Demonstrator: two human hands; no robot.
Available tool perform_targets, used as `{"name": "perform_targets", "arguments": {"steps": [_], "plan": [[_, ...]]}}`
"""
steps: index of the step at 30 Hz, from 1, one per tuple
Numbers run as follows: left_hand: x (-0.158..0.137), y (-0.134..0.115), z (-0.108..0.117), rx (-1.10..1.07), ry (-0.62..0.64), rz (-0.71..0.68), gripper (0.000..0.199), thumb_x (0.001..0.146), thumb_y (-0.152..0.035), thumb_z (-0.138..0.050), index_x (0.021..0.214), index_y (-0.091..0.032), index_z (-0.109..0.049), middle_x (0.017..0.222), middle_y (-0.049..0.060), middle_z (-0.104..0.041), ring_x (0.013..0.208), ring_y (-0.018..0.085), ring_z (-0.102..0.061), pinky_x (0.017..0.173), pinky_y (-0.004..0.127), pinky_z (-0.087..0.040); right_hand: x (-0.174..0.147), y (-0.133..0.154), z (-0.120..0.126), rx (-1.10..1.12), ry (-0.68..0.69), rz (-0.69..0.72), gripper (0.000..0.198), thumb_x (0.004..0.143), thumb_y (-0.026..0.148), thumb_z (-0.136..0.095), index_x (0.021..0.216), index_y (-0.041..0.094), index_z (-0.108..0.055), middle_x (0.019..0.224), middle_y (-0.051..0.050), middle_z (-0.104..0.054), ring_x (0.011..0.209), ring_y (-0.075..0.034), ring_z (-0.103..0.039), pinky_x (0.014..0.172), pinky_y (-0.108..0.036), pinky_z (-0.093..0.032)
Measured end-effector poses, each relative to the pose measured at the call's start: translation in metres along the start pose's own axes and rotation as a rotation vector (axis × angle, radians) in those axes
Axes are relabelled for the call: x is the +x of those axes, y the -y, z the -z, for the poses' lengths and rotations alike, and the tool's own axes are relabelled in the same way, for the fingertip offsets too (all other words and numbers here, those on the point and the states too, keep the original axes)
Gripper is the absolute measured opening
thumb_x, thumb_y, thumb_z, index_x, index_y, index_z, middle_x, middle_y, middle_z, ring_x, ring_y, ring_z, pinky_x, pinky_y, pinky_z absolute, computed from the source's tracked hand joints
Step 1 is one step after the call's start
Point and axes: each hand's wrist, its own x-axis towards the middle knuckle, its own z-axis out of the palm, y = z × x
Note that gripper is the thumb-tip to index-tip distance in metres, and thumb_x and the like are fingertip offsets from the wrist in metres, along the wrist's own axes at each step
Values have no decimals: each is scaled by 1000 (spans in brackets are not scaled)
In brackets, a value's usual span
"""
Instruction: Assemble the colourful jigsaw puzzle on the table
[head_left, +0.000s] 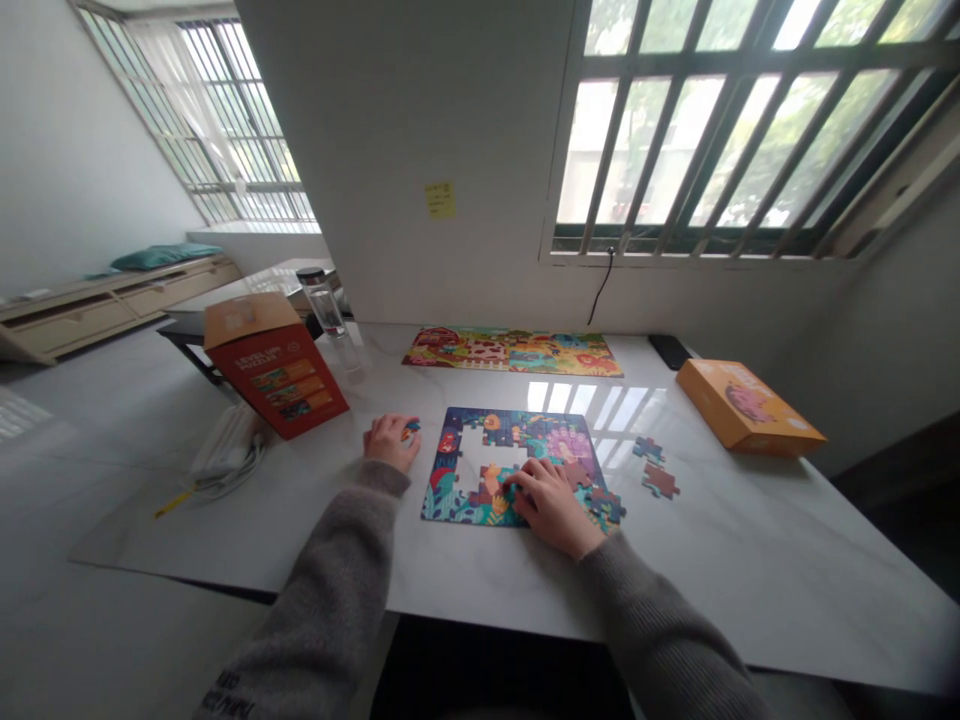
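A colourful jigsaw puzzle (491, 422), partly filled, lies on the white table, with a pale gap in its middle and left part. My right hand (553, 505) rests over its lower right area. The thumb and fingers are curled together at a small dark piece near the gap's edge, partly hidden by the fingertips. Left of the puzzle, my left hand (390, 442) is closed around blue and orange puzzle pieces (410, 430), which show at the fingertips. Two loose puzzle pieces, one blue (649, 450) and one brown (660, 480), lie right of the puzzle.
A long assembled puzzle (514, 352) lies by the wall. A red box (289, 375), white power strip (229, 445) and glass bottle (322, 303) stand left. An orange box (750, 408) and black phone-like object (669, 352) lie right. The table's front edge is near me.
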Motion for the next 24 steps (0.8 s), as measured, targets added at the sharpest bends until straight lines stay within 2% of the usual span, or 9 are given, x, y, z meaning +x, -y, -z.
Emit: {"name": "perform_targets", "arguments": {"steps": [2,4,8,16,19,22,24], "plan": [[3,18,7,39,-13,145,38,86,-35,-65,122,-24,-65,120,12,-62,114,35,-53,93,49,-44,0,-1,-1,9,-2,-1,23,92,15,-57,109,27,-68,102,-5,-60,100,-24,-50,89,-39,-37],[4,31,10,50,19,211,46,84,-39,-66,127,-24,-62,123,13,-62,116,36,-53,94,50,-45,0,-2,-2,16,-5,-3,23,93,16,-56,109,28,-68,102,-5,-60,100,-24,-51,88,-39,-38],[5,37,8,71,107,170,53,82,-40,-69,132,-23,-60,121,12,-66,112,36,-54,93,50,-44,0,-2,-2,18,-4,-3,22,94,17,-55,109,28,-68,102,-6,-60,100,-24,-52,88,-39,-38],[8,32,4,46,77,97,43,75,-33,-71,117,-25,-65,101,6,-69,103,30,-60,89,40,-45,1,0,2,-14,7,2,27,93,18,-56,117,26,-64,104,-7,-62,102,-26,-52,88,-39,-40],[5,22,2,-51,28,-8,36,73,-29,-70,108,-22,-64,100,6,-69,101,27,-62,93,40,-45,1,1,3,-11,18,0,27,93,18,-55,118,25,-63,106,-8,-62,103,-26,-52,89,-40,-40],[-2,-2,0,-219,7,-249,25,70,-25,-69,93,-21,-60,99,6,-69,99,26,-62,96,41,-46,1,0,2,7,-6,-14,27,93,16,-53,117,24,-63,106,-8,-64,102,-26,-55,90,-40,-40],[-9,-24,-1,-319,17,-381,25,67,-24,-70,89,-23,-57,101,7,-69,100,26,-62,94,40,-47,3,0,2,39,-58,-30,29,94,15,-50,119,23,-62,106,-8,-65,101,-25,-57,91,-41,-40]]}}
